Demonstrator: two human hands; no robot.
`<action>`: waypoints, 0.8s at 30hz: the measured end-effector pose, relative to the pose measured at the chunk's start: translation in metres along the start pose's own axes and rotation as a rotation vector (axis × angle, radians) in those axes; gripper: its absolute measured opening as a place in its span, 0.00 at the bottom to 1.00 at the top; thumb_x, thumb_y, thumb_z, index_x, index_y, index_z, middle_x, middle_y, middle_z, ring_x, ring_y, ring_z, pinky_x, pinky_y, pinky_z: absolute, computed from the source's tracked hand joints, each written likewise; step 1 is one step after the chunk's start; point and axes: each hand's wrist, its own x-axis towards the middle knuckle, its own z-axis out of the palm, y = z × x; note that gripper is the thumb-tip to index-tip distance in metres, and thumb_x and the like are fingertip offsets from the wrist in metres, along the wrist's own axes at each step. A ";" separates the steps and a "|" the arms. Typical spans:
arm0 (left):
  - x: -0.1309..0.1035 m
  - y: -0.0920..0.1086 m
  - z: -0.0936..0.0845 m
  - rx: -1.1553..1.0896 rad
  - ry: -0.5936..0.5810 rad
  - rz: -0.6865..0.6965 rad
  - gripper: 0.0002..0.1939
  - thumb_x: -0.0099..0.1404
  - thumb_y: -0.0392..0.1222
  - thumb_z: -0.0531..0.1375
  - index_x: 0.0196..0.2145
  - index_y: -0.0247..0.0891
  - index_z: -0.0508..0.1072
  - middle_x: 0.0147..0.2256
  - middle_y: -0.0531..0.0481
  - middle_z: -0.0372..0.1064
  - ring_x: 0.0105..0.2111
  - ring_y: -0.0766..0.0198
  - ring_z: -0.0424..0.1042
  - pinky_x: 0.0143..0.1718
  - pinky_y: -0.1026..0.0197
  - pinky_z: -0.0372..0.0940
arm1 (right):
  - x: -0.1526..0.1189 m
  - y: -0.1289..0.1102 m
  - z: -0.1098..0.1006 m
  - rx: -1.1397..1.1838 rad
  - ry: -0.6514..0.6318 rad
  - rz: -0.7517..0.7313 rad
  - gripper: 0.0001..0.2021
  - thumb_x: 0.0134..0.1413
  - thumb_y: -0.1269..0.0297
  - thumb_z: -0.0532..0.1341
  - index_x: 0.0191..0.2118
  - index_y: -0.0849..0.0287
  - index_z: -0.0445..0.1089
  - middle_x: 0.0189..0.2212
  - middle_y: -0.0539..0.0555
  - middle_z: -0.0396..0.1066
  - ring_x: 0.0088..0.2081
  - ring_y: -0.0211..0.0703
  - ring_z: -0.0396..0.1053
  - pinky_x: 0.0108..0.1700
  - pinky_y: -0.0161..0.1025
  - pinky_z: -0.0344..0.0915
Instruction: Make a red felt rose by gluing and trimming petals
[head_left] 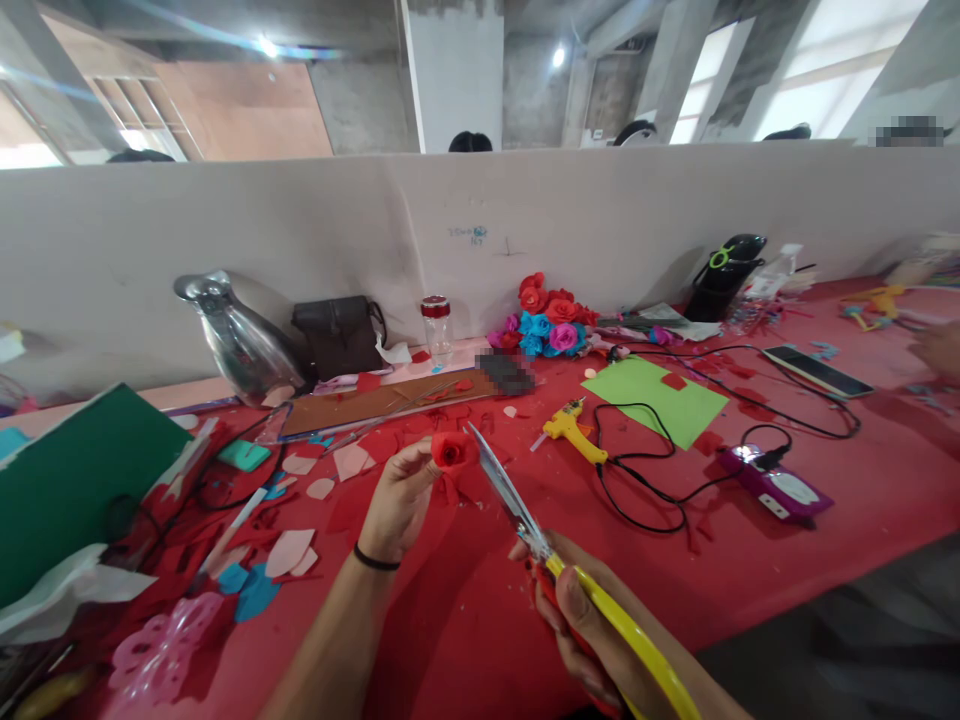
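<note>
Between the fingertips of my left hand point(401, 497) is a red paper rose point(451, 453), its spiral centre facing me. A dark band circles that wrist. My right hand point(577, 605) is closed on large scissors point(525, 522) with one yellow handle; the blades point up and left, slightly apart, with their tips just right of the rose. Some red material shows below the fingers of my right hand. The red tabletop point(450, 610) lies beneath both hands.
A yellow glue gun point(576, 432) with a black cord lies right of centre, near a green sheet point(660, 398) and a purple power strip point(780, 485). Paper flowers point(551, 325) stand behind. Paper pieces point(292, 552) cover the left. Another person's hand point(937, 348) is at far right.
</note>
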 end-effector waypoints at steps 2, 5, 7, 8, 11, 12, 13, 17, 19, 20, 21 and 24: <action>0.000 0.000 0.000 -0.004 -0.006 0.004 0.09 0.40 0.35 0.71 0.23 0.40 0.79 0.28 0.49 0.77 0.36 0.57 0.73 0.40 0.57 0.65 | -0.001 -0.004 0.001 0.002 -0.001 0.027 0.32 0.48 0.33 0.51 0.48 0.56 0.58 0.21 0.41 0.50 0.13 0.23 0.42 0.13 0.24 0.42; 0.000 0.001 0.000 -0.003 -0.018 0.004 0.09 0.40 0.35 0.71 0.23 0.41 0.79 0.27 0.50 0.77 0.34 0.59 0.73 0.39 0.58 0.65 | -0.003 -0.007 0.001 -0.006 0.008 0.058 0.34 0.47 0.32 0.52 0.49 0.56 0.58 0.21 0.41 0.50 0.14 0.23 0.42 0.13 0.24 0.42; 0.000 0.002 0.001 -0.001 -0.017 0.002 0.09 0.40 0.35 0.72 0.23 0.41 0.79 0.27 0.51 0.77 0.33 0.60 0.73 0.38 0.59 0.65 | -0.003 -0.007 0.000 -0.012 0.005 0.056 0.34 0.46 0.32 0.52 0.49 0.57 0.58 0.20 0.41 0.50 0.13 0.23 0.42 0.12 0.23 0.42; 0.000 0.002 0.001 -0.001 -0.015 0.001 0.09 0.40 0.35 0.72 0.23 0.41 0.79 0.28 0.51 0.77 0.32 0.61 0.73 0.38 0.60 0.65 | -0.002 -0.007 0.000 -0.012 0.001 0.052 0.34 0.46 0.32 0.52 0.49 0.57 0.58 0.20 0.40 0.49 0.13 0.23 0.43 0.12 0.23 0.42; -0.001 0.003 0.002 -0.003 -0.011 0.002 0.09 0.39 0.35 0.72 0.22 0.41 0.79 0.28 0.51 0.77 0.33 0.60 0.73 0.38 0.59 0.65 | 0.000 -0.004 -0.001 0.003 -0.013 0.045 0.34 0.47 0.32 0.52 0.49 0.57 0.58 0.20 0.40 0.50 0.12 0.22 0.43 0.11 0.24 0.42; -0.001 0.003 0.002 -0.001 -0.011 0.002 0.09 0.39 0.35 0.71 0.23 0.41 0.79 0.29 0.50 0.77 0.33 0.59 0.73 0.38 0.59 0.65 | 0.001 -0.002 -0.001 0.010 -0.012 0.048 0.34 0.47 0.33 0.52 0.49 0.57 0.58 0.20 0.40 0.51 0.11 0.22 0.43 0.11 0.24 0.43; -0.001 0.002 0.002 0.000 -0.010 0.002 0.09 0.40 0.35 0.71 0.23 0.41 0.79 0.29 0.50 0.77 0.34 0.58 0.73 0.38 0.58 0.65 | 0.002 0.000 -0.001 0.018 -0.008 0.050 0.34 0.47 0.33 0.53 0.49 0.57 0.57 0.20 0.40 0.51 0.11 0.22 0.43 0.10 0.23 0.44; -0.001 0.000 0.001 -0.028 -0.002 -0.003 0.08 0.42 0.35 0.70 0.25 0.39 0.79 0.28 0.50 0.77 0.33 0.61 0.73 0.39 0.60 0.65 | 0.005 0.013 0.000 0.072 0.050 0.026 0.32 0.49 0.34 0.52 0.49 0.56 0.57 0.20 0.40 0.51 0.10 0.22 0.44 0.09 0.23 0.46; 0.000 -0.002 0.000 -0.056 0.023 -0.014 0.09 0.42 0.35 0.70 0.26 0.38 0.79 0.28 0.51 0.77 0.32 0.64 0.73 0.39 0.62 0.65 | 0.005 0.018 0.000 0.091 0.097 0.008 0.30 0.50 0.35 0.51 0.49 0.55 0.58 0.20 0.40 0.52 0.10 0.23 0.44 0.10 0.24 0.45; 0.000 -0.003 -0.001 -0.068 0.040 -0.022 0.10 0.42 0.34 0.70 0.27 0.38 0.79 0.28 0.51 0.77 0.32 0.64 0.73 0.39 0.63 0.64 | 0.005 0.020 0.000 0.086 0.119 0.009 0.30 0.51 0.35 0.51 0.49 0.55 0.58 0.20 0.41 0.52 0.11 0.23 0.44 0.10 0.24 0.45; 0.000 -0.003 -0.001 -0.082 0.058 -0.030 0.10 0.42 0.33 0.70 0.27 0.38 0.79 0.29 0.51 0.77 0.32 0.65 0.73 0.40 0.63 0.64 | 0.004 0.020 -0.001 0.068 0.140 0.017 0.29 0.52 0.35 0.50 0.48 0.55 0.59 0.20 0.41 0.53 0.11 0.24 0.44 0.10 0.24 0.44; 0.001 -0.005 -0.002 -0.132 0.114 -0.036 0.11 0.41 0.30 0.69 0.27 0.38 0.78 0.30 0.51 0.77 0.33 0.65 0.74 0.40 0.62 0.65 | 0.004 0.014 -0.010 -0.119 0.162 -0.004 0.25 0.53 0.38 0.52 0.44 0.55 0.64 0.20 0.44 0.57 0.14 0.28 0.52 0.15 0.27 0.52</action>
